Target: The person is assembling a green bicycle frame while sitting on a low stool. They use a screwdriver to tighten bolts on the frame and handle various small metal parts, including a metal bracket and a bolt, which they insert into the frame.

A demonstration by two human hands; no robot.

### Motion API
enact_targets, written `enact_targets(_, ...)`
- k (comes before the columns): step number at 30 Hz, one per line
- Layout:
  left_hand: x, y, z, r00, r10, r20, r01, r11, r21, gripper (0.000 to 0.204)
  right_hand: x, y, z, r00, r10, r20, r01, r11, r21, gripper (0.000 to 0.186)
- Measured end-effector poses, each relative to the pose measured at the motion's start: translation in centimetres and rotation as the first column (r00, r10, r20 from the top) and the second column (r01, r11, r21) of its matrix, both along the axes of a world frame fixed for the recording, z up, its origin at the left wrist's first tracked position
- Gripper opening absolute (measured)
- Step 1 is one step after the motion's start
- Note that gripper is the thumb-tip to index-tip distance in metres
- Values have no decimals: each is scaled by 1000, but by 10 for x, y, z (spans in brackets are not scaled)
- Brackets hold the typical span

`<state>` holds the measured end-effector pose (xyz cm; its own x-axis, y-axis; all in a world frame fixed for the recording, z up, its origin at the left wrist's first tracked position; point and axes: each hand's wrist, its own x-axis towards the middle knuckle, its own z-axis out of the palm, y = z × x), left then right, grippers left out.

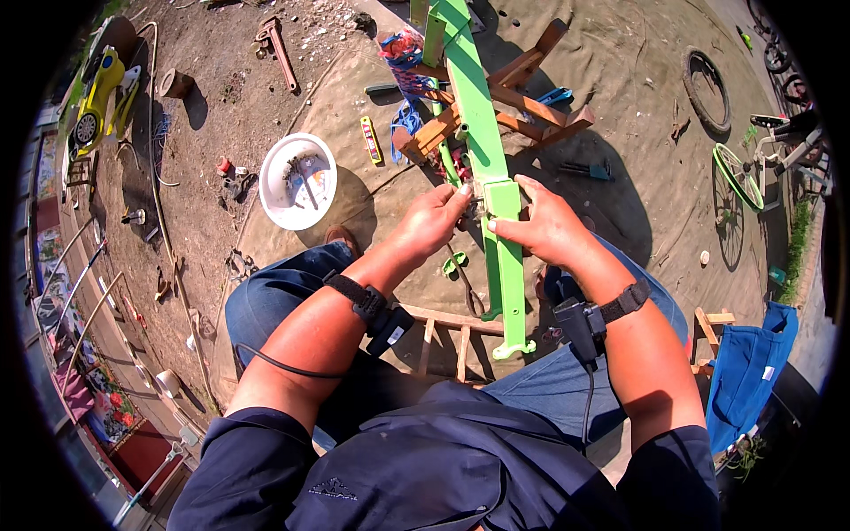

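A bright green metal frame (pixel 474 106) runs lengthways in front of me, its near end between my knees. My right hand (pixel 551 226) grips it from the right at a collar-like bracket (pixel 502 200), thumb on the near face and fingers curled at the side. On the left side of the same joint, my left hand (pixel 434 219) has thumb and forefinger closed together beside a small dark metal part. What that pinch holds is hidden. Beneath the frame stands a brown wooden sawhorse (pixel 522 97), with red and blue cord (pixel 403 62) wrapped at its left.
At left sits a white basin (pixel 298 182) with dark bits inside. Near it lie a yellow spirit level (pixel 370 142) and a red pipe wrench (pixel 278 55). To the right are a tyre (pixel 707 88), a bicycle (pixel 753 168) and a blue cloth (pixel 753 376). A hose (pixel 152 115) runs along the ground.
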<state>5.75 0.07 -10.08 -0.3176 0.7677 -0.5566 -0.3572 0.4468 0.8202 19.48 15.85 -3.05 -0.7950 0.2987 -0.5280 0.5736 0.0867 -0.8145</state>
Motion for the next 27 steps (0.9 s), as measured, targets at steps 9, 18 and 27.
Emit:
enact_targets(9, -3, 0, -2, 998, -50, 43, 51, 998, -30, 22, 5, -1, -15, 998, -27, -50, 29, 999, 45, 81)
enact_targets(18, -2, 2, 6, 997, 10, -75, -9, 1000, 8, 28, 4, -4, -10, 994, -71, -85, 78, 994, 77, 68)
enact_targets(27, -5, -6, 1, 995, 14, -103, -21, 997, -67, 30, 6, -4, -17, 992, -75, -103, 81, 995, 62, 70)
